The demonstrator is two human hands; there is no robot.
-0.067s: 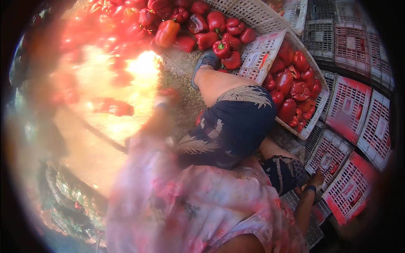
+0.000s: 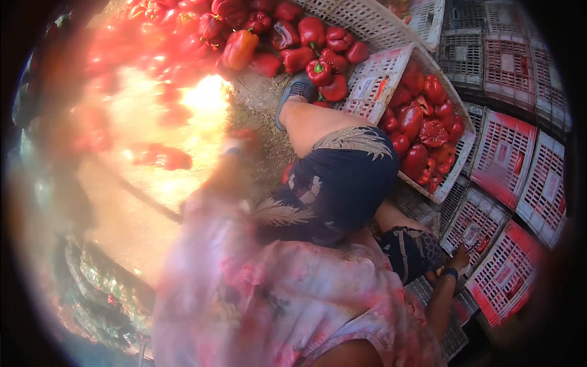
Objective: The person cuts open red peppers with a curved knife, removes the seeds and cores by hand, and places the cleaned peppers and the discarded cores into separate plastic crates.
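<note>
At the lower right, by my knee, my right hand is closed, with a dark band around the wrist. A thin dark bit shows at its fingertips and a small yellowish bit beside the palm; what it holds is too small to make out. Beside it stands a white plastic crate. My left hand is out of sight. In front of my leg, a tilted white crate holds red bell peppers, some split or damaged. More red bell peppers lie heaped on the ground beyond my foot, one of them orange-red.
Stacked crates, some red-stained, line the right side. Another long white crate stands behind the pepper heap. Strong glare and blur cover the left, where a few red peppers and shiny green bags show.
</note>
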